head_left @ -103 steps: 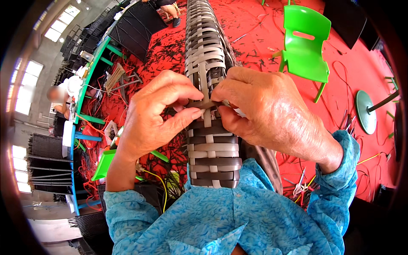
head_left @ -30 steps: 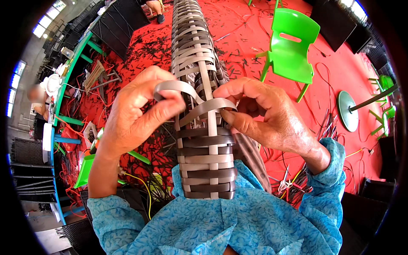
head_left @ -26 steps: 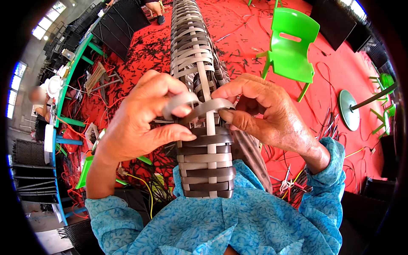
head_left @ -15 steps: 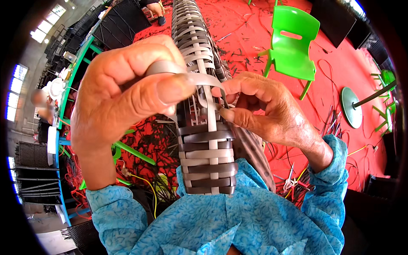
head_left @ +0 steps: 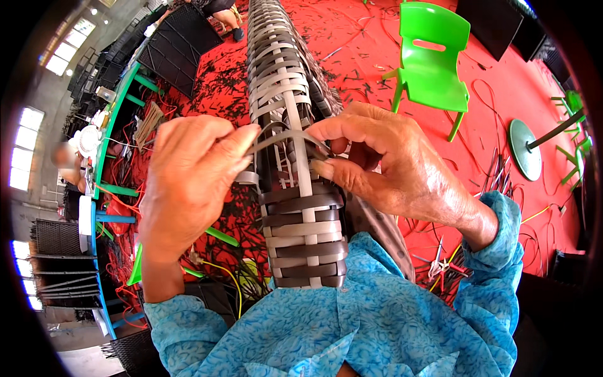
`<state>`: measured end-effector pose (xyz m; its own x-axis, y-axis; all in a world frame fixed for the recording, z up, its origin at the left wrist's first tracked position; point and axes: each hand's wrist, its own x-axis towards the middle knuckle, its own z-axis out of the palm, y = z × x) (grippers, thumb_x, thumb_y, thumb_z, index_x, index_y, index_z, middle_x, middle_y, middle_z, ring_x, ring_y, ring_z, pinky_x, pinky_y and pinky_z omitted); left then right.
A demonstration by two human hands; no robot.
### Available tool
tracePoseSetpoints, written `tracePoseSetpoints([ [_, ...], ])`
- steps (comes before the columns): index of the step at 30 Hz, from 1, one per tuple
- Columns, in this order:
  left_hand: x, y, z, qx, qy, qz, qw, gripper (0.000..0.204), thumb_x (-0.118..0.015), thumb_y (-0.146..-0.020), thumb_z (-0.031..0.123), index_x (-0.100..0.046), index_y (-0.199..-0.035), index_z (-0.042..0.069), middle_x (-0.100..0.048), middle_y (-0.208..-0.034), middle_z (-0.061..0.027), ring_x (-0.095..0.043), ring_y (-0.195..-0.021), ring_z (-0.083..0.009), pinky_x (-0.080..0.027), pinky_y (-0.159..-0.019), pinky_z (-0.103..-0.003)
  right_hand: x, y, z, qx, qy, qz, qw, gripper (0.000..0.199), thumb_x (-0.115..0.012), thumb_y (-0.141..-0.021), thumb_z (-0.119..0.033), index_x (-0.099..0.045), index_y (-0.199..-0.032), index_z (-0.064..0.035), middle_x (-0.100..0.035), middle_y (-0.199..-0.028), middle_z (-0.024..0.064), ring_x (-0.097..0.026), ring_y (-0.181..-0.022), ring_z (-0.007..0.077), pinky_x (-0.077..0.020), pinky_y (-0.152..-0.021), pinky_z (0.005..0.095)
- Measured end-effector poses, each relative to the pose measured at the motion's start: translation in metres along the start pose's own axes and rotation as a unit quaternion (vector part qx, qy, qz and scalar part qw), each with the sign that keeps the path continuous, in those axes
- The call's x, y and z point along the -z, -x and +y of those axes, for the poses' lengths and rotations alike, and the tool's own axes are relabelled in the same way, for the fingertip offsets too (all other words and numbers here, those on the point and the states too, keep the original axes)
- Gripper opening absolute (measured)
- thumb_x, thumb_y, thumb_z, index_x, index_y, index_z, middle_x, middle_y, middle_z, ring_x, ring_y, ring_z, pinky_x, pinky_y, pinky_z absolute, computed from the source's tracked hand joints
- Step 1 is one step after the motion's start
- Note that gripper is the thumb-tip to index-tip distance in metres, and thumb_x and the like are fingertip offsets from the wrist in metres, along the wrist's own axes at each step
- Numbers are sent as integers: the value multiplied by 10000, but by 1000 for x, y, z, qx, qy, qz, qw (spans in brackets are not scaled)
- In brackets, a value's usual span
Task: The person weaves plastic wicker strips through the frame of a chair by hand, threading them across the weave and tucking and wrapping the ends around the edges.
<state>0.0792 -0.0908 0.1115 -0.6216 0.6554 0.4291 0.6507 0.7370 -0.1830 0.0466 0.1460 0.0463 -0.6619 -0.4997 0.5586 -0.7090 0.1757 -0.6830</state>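
A long, narrow frame woven from flat grey and dark brown plastic strips (head_left: 303,232) runs away from my lap, with one pale strip along its middle. At a gap in the weave, a loose grey strip (head_left: 279,139) arches over that pale strip. My left hand (head_left: 191,179) pinches this loose strip between thumb and fingers on the left side. Across from it, my right hand (head_left: 392,166) has thumb and forefinger closed at the strip's other side, by the frame's right edge. The strip's far end is partly hidden by my right fingers.
A green plastic chair (head_left: 434,60) stands on the red floor ahead right, near a round green base with a pole (head_left: 526,151). Pliers or cutters (head_left: 436,267) lie low right among cables. Strip scraps litter the floor. Another person's legs (head_left: 227,19) show at the far left.
My left hand has come down and in toward the frame, pulling the grey loop flatter across the pale strip. My right hand stays at nearly the same place on the frame's right side.
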Motion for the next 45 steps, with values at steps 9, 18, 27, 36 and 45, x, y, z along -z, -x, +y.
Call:
tracePoseSetpoints([
  [9, 12, -17, -10, 63, 331, -51, 940, 605, -513, -918, 498, -593, -1197, -33, -586, -954, -92, -568, -892, -185, -449, -792, -288, 12, -17, -18, -142, -59, -107, 982, 166, -689, -788, -77, -649, -933, -8, -514, -616, 15, -507, -545, 98, -414, -493, 266],
  [18, 17, -45, -4, 96, 453, -86, 882, 377, -690, -821, 169, -584, -1091, -71, -585, -927, -98, -553, -872, -127, -458, -786, -245, 11, -23, -9, -91, -84, -112, 986, 133, -693, -754, -113, -665, -849, -25, -529, -601, -8, -498, -559, 68, -410, -504, 258],
  [27, 16, -71, 3, 15, 303, -207, 930, 422, -478, -922, 339, -659, -1017, -30, -602, -1009, -130, -579, -917, -251, -436, -846, -347, 15, 12, 39, -185, -366, -122, 904, 96, -672, -764, -41, -642, -856, -47, -540, -684, -74, -479, -638, 13, -373, -559, 206],
  [36, -1, -83, 11, 110, 396, -263, 873, 246, -724, -834, 235, -581, -791, 39, -513, -729, 20, -495, -723, -86, -396, -653, -252, -12, 21, 53, -102, -580, 21, 808, 237, -713, -797, -63, -558, -975, -75, -510, -770, -50, -443, -585, 15, -333, -480, 181],
  [45, 1, -105, 27, 244, 541, -214, 776, 247, -619, -921, 229, -502, -761, 80, -490, -643, 37, -429, -564, -27, -322, -515, -179, -14, 34, 0, -50, -277, 71, 957, 212, -648, -898, -114, -612, -1073, 1, -584, -729, 0, -504, -637, 57, -412, -543, 242],
])
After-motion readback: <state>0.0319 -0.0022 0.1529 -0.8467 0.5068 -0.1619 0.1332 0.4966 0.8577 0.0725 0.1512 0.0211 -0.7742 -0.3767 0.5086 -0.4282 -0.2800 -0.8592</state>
